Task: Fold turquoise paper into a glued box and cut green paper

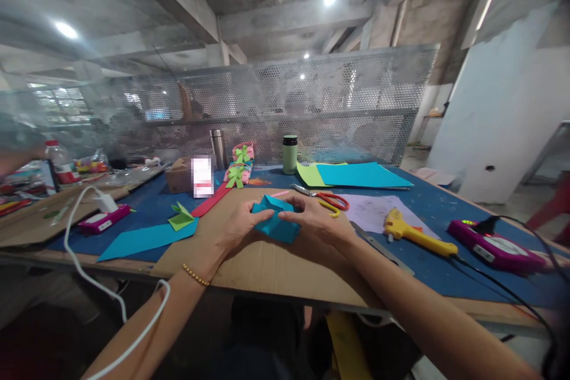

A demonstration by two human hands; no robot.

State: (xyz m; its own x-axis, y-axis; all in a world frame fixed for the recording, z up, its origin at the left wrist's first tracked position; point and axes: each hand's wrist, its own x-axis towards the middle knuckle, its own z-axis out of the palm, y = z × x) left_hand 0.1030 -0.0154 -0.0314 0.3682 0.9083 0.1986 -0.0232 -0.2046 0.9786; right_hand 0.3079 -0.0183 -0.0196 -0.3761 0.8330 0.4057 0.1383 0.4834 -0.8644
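A folded piece of blue paper is held up between both hands, over a sheet of brown cardboard. My left hand grips its left side, thumb on the near face. On the right side my right hand pinches it the same way; the fingers behind the paper are partly hidden. Just beyond my right hand lie scissors with red and yellow handles. To the left, a folded green paper piece rests on a blue paper strip, with a red strip beyond.
At right are a yellow hot glue gun, a metal ruler and a purple power strip with cords. Blue sheets, a green flask and a steel flask stand at the back. A white cable hangs over the left edge.
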